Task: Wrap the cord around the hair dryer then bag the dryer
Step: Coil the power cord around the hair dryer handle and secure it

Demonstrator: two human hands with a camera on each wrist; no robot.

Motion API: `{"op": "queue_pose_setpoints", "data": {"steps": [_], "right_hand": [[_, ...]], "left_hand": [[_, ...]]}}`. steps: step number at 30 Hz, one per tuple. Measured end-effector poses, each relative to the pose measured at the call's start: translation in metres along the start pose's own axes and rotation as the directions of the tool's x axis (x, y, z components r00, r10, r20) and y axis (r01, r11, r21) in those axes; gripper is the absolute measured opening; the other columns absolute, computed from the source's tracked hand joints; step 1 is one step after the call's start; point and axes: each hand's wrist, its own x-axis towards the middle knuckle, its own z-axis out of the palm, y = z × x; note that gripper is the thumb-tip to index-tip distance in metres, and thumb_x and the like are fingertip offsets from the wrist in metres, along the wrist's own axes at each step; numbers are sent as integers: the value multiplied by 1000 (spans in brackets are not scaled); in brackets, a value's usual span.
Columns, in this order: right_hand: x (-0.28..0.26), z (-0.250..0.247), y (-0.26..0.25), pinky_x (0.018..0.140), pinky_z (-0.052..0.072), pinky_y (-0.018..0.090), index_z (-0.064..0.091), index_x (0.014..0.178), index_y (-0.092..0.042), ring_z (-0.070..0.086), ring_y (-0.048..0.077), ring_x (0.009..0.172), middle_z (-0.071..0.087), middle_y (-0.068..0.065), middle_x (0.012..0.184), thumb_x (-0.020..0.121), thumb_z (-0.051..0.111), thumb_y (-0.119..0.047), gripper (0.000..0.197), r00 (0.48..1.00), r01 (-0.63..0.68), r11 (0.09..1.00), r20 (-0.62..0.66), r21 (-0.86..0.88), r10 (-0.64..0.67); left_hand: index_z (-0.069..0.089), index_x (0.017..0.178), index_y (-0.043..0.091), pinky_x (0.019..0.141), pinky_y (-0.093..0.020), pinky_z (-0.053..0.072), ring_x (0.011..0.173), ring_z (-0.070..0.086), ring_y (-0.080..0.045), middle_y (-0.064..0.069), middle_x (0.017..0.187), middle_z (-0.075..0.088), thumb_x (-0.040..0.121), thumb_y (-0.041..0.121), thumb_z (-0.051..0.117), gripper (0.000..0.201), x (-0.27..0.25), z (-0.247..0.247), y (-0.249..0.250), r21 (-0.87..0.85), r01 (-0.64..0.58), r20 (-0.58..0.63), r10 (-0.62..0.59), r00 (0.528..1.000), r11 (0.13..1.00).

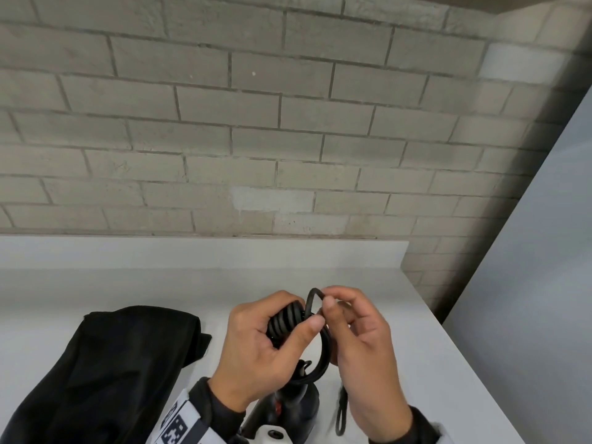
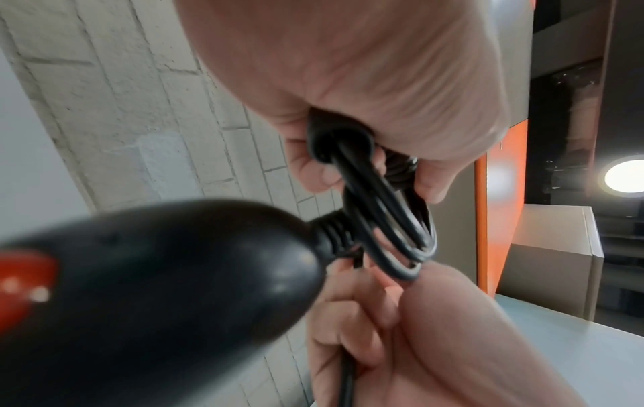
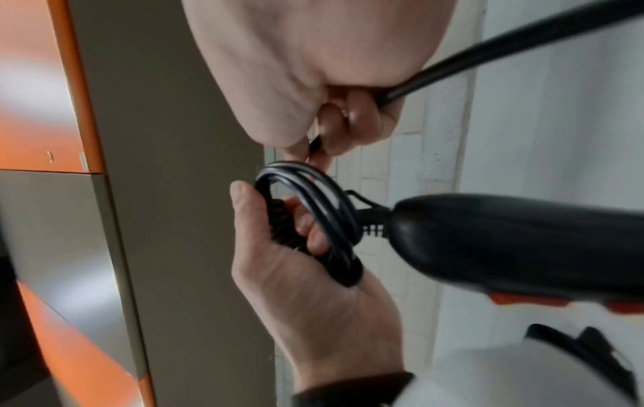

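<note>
While the head view looks down on the white table [image 1: 416, 347], the left hand [image 1: 256, 350] grips the cord [image 1: 315, 315] loops and the right hand [image 1: 358, 344] pinches one loop, above the hair dryer [image 1: 294, 402], beside the black bag [image 1: 112, 363]. From the left wrist, the dryer's handle hangs under the loops. From the right wrist, the cord runs through curled right fingers [image 3: 359, 121].
</note>
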Motion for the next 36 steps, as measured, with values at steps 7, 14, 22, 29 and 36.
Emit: {"op": "queue_pose_setpoints", "data": {"steps": [7,14,22,29,36], "right_hand": [[-24,-7,21,57,39,32,72,101,-26,43,22,51,48,21,52,65,82,-58,49,981,20,999,194,30,-25],[-17,-13,28,51,34,29,74,81,-23,39,18,48,48,32,60,63,81,-62,43,980,7,1000,200,-8,-5],[-13,-13,27,71,47,17,68,91,-37,62,7,73,68,-12,76,82,75,-34,12,949,240,953,251,-184,-191],[-17,4,47,67,54,34,78,94,-22,68,13,85,74,-6,106,92,63,-34,19,717,549,475,95,-688,-690],[-22,15,16,80,45,20,66,82,-41,47,2,110,55,-28,111,92,53,-42,17,975,215,725,105,-654,-194]], "left_hand": [[67,75,14,44,-20,38,44,48,-8,8,53,56,90,53,60,42,-2,-1,5,-7,-6,-74,5,997,1000],[67,79,17,47,-12,39,42,47,4,22,51,53,90,53,60,39,-1,-1,6,-154,45,-41,-52,998,987],[63,69,26,49,-7,39,42,49,5,20,48,54,89,32,61,20,0,3,9,-182,100,-24,-106,994,978],[64,69,23,45,-17,39,42,45,-3,13,48,50,86,43,64,27,-3,8,4,-55,107,-198,-116,973,993],[67,73,18,44,-21,44,43,52,-12,3,50,56,84,39,65,25,-1,7,-3,75,75,-254,-54,966,994]]}}
